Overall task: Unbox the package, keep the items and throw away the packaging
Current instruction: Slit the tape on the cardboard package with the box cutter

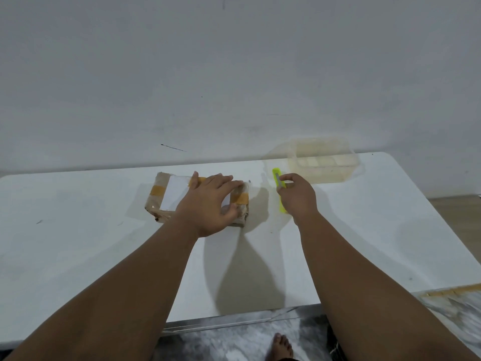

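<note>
Package point(166, 201) and cutter point(276, 175) partly covered
The left grip point(208, 204) hides most of the package's right half; the right grip point(296, 196) hides the cutter's middle; label point(175, 196) print unreadable.

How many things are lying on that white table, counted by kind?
taped package: 1
yellow-green utility knife: 1
clear plastic container: 1
Total: 3
</note>
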